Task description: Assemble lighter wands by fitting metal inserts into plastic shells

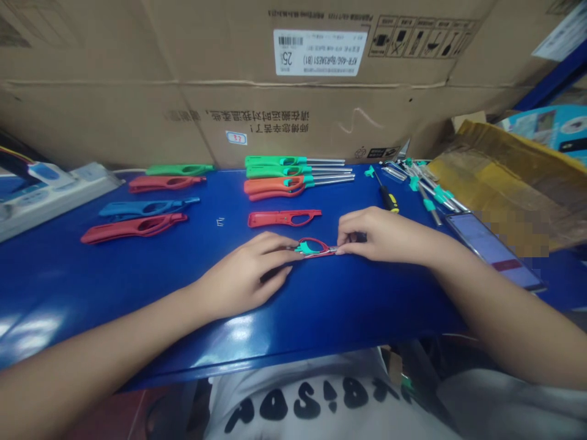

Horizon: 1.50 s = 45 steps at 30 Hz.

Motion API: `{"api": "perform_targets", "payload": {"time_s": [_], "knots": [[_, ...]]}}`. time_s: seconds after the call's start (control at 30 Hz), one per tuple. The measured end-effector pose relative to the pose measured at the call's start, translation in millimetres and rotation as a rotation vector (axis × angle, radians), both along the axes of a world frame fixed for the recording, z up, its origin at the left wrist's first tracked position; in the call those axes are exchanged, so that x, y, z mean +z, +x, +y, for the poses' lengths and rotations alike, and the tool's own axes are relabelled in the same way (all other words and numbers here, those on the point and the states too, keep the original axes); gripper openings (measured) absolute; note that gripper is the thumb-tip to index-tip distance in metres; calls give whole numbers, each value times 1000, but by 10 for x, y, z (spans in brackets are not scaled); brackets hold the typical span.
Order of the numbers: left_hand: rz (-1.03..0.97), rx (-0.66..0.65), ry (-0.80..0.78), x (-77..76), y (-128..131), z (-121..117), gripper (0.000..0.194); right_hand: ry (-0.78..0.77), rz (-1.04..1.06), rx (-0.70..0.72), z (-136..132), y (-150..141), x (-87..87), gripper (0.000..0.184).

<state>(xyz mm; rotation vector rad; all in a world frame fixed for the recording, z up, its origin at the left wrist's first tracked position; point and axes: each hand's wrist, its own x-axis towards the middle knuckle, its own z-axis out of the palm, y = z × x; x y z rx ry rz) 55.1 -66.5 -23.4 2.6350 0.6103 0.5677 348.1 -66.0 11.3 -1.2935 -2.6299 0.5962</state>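
On the blue table, a red lighter half-shell [326, 247] with a teal trigger [308, 247] in it lies between my two hands. My left hand [257, 266] covers its handle end, fingers closed over it. At the nozzle end, my right hand [367, 235] pinches the tip, where a bit of metal shows. Just beyond lies another red half-shell [279, 218], its inner side up. What sits under my left fingers is hidden.
Orange and green lighters [275, 186] with metal tubes lie farther back. Coloured shells [137, 227] lie left, near small screws [221, 222]. A yellow-black screwdriver [389, 200], tubes with teal parts [428, 198] and a phone [495, 250] are right. A cardboard wall [206, 98] stands behind.
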Motion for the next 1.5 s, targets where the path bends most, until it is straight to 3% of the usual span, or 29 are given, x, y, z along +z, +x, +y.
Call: {"api": "perform_targets", "payload": {"time_s": [0.37,0.6,0.8,0.9,1.0,1.17,1.37,1.5], "knots": [[-46,13,61,-79,-7,66,30,145,-157,34,-79,-55,-10,18],[-49,9,62,-89,-8,53,31,-9,41,21,-2,-31,-20,13],[-26,14,98,-74,-6,57,28,-10,80,-68,46,-75,-88,12],[-5,6,109,-71,-17,64,29,71,161,-16,64,-82,-156,11],[-6,7,118,-81,-25,66,30,170,238,-22,86,-107,-248,20],[-38,16,140,-116,-18,71,28,246,125,-116,92,-193,-364,40],[-47,24,143,-119,-23,47,29,240,102,-208,132,-143,-384,17],[-66,60,143,-32,-36,39,29,251,153,-163,186,-52,-352,1]]}}
